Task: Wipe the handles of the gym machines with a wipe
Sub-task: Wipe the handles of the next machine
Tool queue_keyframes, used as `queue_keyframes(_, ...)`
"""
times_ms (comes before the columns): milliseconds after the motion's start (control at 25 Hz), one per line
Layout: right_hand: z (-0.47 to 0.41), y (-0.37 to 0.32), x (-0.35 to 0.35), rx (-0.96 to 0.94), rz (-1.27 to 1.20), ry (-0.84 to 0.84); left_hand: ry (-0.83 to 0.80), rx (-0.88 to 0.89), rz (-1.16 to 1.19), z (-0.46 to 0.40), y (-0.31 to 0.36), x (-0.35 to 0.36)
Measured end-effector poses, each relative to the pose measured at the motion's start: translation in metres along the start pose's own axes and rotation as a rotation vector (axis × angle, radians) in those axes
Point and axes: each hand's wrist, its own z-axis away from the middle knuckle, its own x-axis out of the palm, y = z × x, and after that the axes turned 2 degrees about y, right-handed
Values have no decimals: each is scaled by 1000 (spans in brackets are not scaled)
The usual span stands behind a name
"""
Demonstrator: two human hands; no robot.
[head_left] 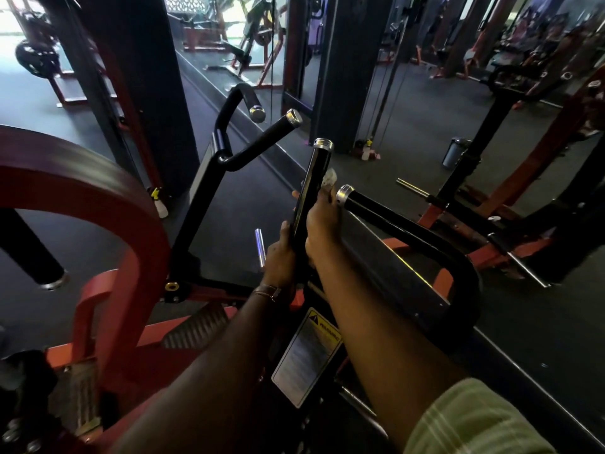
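On one upright black handle (314, 185), left hand (280, 257) gripping low, right hand (322, 221) pinching one wipe (329, 177)

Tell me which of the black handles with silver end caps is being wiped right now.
The near-upright handle in the middle: both hands hold it, the right hand pressing the white wipe against it. The angled handle beside it and the two farther left go untouched.

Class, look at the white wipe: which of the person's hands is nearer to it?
Right. The right hand presses the wipe against the upright handle; the left hand grips that handle lower down, below the wipe.
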Motion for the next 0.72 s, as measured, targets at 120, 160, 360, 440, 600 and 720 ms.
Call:
queue_keyframes(120,-2,14,-11,-83,279,7,-1,41,54,5,-10,2)
queue_keyframes(160,5,13,-16,-115,346,1,-10,43,71,7,-13,2)
queue_keyframes(360,28,18,-43,-244,710,-95,-14,0,131,11,-28,1)
queue_keyframes(440,30,11,-34,-373,684,-31,-23,56,98,12,-33,-1)
queue_keyframes(600,41,13,-26,-545,732,46,-42,0,307,19,-48,-6)
queue_keyframes(720,49,27,-44,-472,960,-70,-45,29,399,23,-55,-5)
